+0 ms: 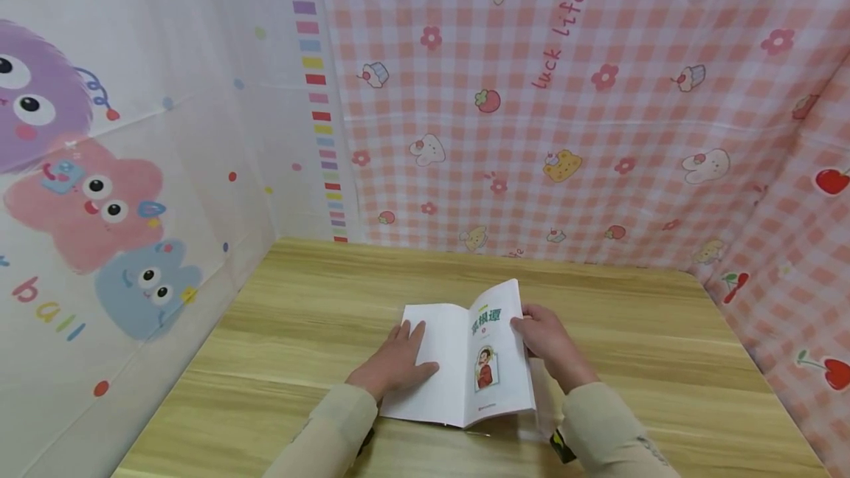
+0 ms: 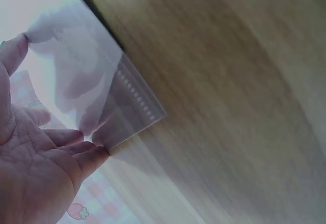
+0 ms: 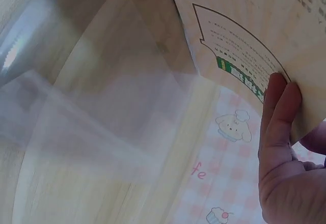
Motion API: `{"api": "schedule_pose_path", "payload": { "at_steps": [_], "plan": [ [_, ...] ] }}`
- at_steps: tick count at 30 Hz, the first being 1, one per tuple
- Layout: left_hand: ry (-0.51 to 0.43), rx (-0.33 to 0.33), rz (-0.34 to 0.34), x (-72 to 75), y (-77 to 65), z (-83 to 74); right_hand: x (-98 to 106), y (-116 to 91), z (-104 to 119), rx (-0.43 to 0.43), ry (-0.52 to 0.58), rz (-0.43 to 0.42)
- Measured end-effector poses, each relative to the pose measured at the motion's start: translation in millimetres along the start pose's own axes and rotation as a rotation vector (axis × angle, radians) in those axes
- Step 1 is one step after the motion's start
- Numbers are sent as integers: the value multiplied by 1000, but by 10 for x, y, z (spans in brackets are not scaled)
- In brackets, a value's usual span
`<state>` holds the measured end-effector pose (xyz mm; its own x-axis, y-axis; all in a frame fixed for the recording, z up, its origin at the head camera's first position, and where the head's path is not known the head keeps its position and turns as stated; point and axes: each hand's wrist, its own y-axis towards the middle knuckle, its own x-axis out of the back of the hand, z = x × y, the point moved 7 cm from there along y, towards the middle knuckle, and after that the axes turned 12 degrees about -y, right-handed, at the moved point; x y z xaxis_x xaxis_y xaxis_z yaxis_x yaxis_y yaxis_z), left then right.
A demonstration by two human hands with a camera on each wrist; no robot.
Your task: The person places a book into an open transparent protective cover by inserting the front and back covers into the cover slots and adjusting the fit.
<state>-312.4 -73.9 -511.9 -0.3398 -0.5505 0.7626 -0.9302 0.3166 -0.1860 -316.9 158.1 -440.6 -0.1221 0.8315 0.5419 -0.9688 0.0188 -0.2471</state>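
Though open, book (image 1: pixel 454 360) between hands (image 1: pixel 395 362) (image 1: pixel 551 341).

book (image 1: pixel 458 367) on table (image 1: pixel 292 323) | left grip (image 1: pixel 396 360) on left page (image 1: pixel 443 389) | right grip (image 1: pixel 550 338) at right edge | cloth (image 1: pixel 564 116) behind table

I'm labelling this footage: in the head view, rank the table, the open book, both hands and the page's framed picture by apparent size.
1. Table
2. Open book
3. Left hand and right hand: too alike to rank
4. Framed picture
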Motion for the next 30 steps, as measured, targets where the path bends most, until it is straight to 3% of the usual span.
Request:
{"api": "schedule_pose_path", "payload": {
  "at_steps": [7, 15, 21, 30],
  "plan": [
    [-9, 18, 12, 7, 4, -22, -51, -6, 50, 12, 32, -7],
    [57, 31, -10, 6, -20, 1, -35, -22, 45, 25, 56, -14],
    [-29, 32, -78, 16, -31, 33, -18, -29, 11, 16, 78, -18],
    [-110, 93, -68, 11, -70, -1, -66, -46, 86, 14, 146, -1]
  ]
}}
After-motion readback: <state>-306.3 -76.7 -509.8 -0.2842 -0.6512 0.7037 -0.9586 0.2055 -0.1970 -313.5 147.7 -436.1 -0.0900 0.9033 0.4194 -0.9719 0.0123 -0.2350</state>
